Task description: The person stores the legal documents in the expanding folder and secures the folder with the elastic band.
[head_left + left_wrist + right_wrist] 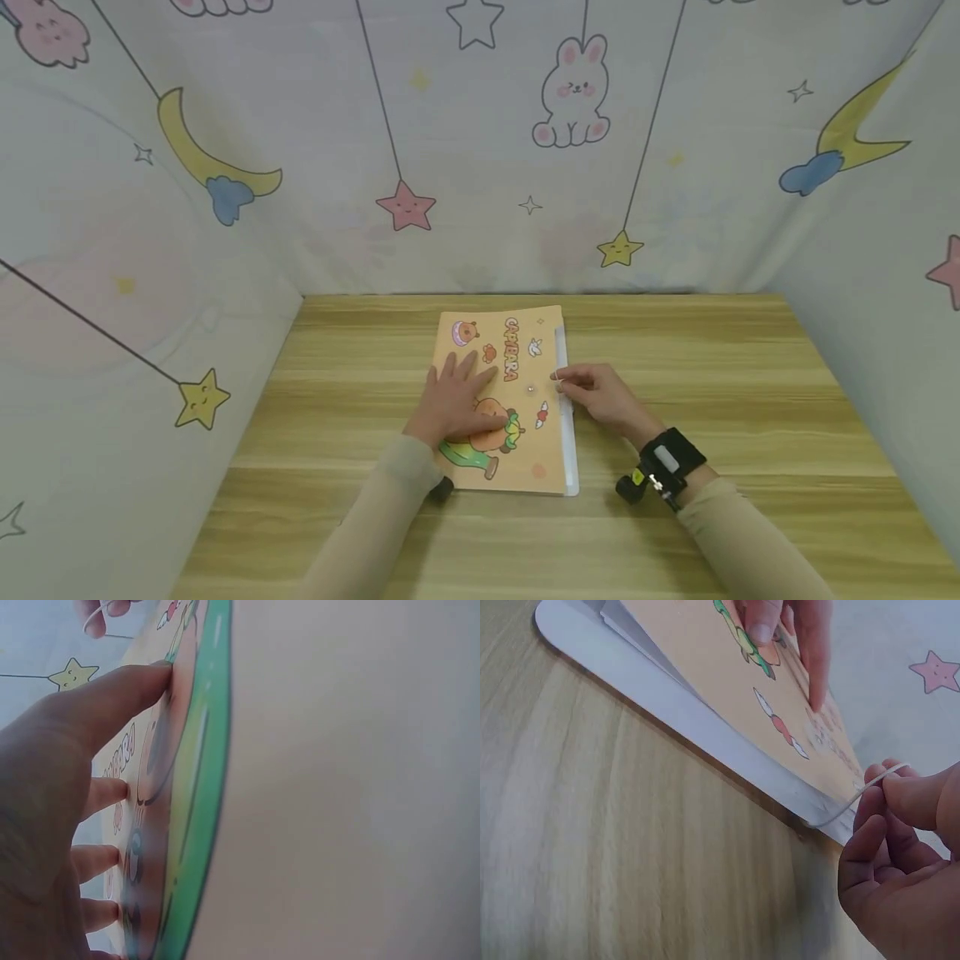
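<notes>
An orange folder (536,367) printed with capybara cartoons lies on the table, its white back edge (570,450) showing along the right side. My left hand (450,404) rests on its cover, fingers spread and fingertips touching the surface. In the right wrist view, a thin white cord (847,806) runs from the folder's edge up to my right hand (907,840). Thumb and forefinger pinch that cord, while the other fingers curl in. A small pale round spot (530,388), perhaps a button, sits on the cover near the right hand.
The wood-grain table (360,367) extends on all sides of the folder. White cloth walls (480,150) with stars, moons and a rabbit stand behind and at both sides. A black wrist camera strap (672,460) is on the right wrist.
</notes>
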### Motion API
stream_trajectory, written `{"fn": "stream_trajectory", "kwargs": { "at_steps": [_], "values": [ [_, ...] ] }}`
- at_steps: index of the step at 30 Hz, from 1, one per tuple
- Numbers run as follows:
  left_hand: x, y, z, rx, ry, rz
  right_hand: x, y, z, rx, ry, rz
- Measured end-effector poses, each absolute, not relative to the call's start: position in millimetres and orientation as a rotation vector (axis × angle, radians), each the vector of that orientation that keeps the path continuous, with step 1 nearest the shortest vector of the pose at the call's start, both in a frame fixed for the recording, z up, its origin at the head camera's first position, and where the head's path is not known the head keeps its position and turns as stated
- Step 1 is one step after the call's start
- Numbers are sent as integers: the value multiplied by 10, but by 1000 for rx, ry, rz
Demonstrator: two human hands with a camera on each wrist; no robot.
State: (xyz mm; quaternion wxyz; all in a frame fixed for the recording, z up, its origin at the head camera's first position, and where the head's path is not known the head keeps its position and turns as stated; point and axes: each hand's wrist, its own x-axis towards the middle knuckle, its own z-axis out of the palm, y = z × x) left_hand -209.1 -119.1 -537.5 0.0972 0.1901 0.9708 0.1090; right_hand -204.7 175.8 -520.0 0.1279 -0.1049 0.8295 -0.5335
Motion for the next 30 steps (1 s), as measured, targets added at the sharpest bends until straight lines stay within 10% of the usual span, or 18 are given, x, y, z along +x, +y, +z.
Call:
{"fn": "stream_trajectory", "kwargs": {
  "at_steps": [30],
  "values": [
    [-2086, -1146, -5291, 578, 2871, 311, -2236, 1326, -5350, -762, 2916, -1012]
  ]
}}
